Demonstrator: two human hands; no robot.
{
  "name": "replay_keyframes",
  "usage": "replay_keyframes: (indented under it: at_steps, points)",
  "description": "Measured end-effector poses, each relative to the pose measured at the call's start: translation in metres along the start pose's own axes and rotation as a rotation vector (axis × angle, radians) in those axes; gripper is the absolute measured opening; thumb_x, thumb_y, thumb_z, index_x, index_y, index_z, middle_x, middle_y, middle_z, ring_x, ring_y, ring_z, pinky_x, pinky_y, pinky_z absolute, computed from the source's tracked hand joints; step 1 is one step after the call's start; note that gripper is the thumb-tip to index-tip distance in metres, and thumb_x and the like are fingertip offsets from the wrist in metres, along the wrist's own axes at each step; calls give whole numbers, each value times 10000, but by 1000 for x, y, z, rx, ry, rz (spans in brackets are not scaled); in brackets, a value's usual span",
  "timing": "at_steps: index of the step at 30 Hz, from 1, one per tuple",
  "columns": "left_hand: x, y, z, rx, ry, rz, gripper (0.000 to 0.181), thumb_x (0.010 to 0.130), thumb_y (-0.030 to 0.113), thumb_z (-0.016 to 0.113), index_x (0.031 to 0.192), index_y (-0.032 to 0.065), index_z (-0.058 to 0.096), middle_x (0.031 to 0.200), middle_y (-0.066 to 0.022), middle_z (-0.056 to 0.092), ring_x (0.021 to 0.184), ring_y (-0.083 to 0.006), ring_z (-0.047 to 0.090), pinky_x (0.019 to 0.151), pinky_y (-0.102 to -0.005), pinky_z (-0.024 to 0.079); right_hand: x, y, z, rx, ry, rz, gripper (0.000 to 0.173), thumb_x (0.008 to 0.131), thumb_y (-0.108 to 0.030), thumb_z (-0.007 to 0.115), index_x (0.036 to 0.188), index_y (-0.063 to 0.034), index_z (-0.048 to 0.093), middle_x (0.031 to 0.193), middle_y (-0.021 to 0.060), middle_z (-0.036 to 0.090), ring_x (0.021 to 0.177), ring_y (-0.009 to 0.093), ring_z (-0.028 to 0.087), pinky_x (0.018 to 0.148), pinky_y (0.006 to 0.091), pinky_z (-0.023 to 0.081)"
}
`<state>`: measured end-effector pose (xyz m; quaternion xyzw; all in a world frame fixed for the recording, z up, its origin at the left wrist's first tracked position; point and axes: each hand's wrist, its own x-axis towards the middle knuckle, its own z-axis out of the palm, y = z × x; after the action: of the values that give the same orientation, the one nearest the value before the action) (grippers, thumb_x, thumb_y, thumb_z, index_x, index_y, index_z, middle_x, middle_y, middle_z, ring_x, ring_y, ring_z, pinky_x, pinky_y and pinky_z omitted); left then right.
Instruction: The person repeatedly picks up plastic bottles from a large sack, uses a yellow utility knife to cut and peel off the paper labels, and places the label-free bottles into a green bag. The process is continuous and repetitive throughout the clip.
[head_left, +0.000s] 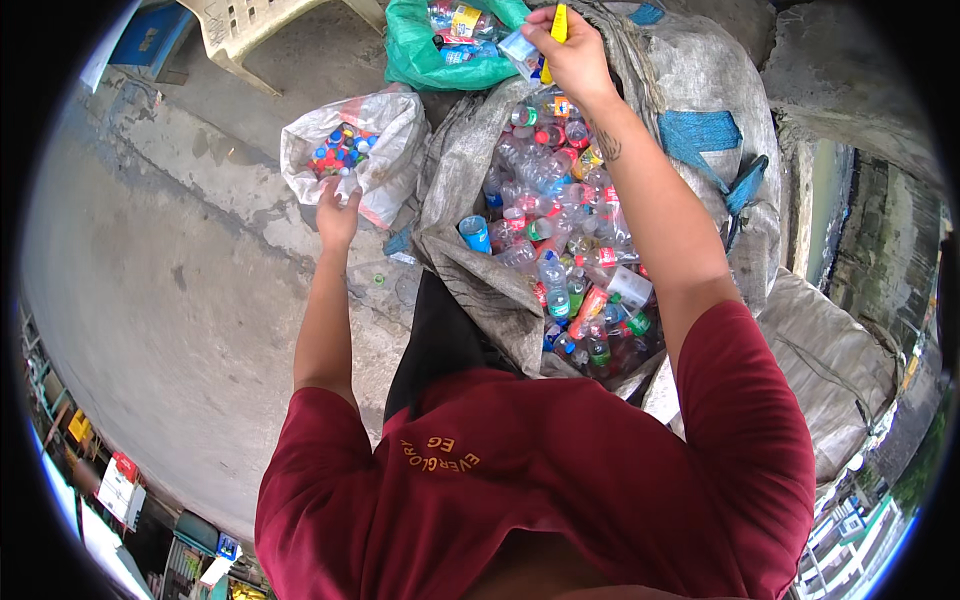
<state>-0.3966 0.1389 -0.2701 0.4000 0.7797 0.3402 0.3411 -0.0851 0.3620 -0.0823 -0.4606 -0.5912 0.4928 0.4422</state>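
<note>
My left hand (337, 217) is at the near rim of a white woven sack (397, 150), fingers apart, with nothing visible in it. Inside that sack lie bottle caps (343, 150) in blue, red, yellow and white. Up at the top, my right hand (574, 56) grips a slim yellow tool (559, 24), possibly a cutter knife. A clear plastic piece with a blue label (520, 49) is pinched in the same hand; its exact kind is unclear. Below my right forearm, a large grey woven sack (450, 187) gapes open, full of clear plastic bottles (555, 285).
A green bag (416, 71) of plastic bottles stands beyond the sacks. A cream plastic chair (232, 45) is at the upper left. Bulging grey sacks (705, 67) line the right side. A green ring (378, 279) lies on the concrete floor (180, 315).
</note>
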Motion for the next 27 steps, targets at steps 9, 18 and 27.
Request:
replay_keyframes:
  at_steps: [9, 18, 27]
  points:
    - [-66, 86, 140, 54, -546, 185, 424, 711, 183, 648, 1107, 78, 534, 1104, -142, 522, 1000, -304, 520, 824, -355, 436, 91, 144, 18, -57, -63, 245, 195, 809, -149, 605, 950, -29, 542, 773, 19, 569, 651, 126, 521, 588, 276, 442]
    - [-5, 100, 298, 428, -771, 175, 455, 723, 239, 617, 1136, 87, 497, 1089, -183, 534, 1016, -332, 511, 882, -375, 407, 89, 170, -5, 62, 49, 267, 210, 790, -189, 636, 895, -14, 584, 732, 57, 598, 619, 139, 548, 571, 281, 453]
    - [-42, 36, 259, 1215, -1387, 341, 656, 660, 178, 649, 1242, 47, 377, 1193, -165, 483, 1132, -291, 448, 928, -339, 389, 5, 110, -65, 429, 336, -59, 169, 832, -187, 593, 942, -62, 559, 778, 15, 574, 651, 93, 527, 593, 211, 435]
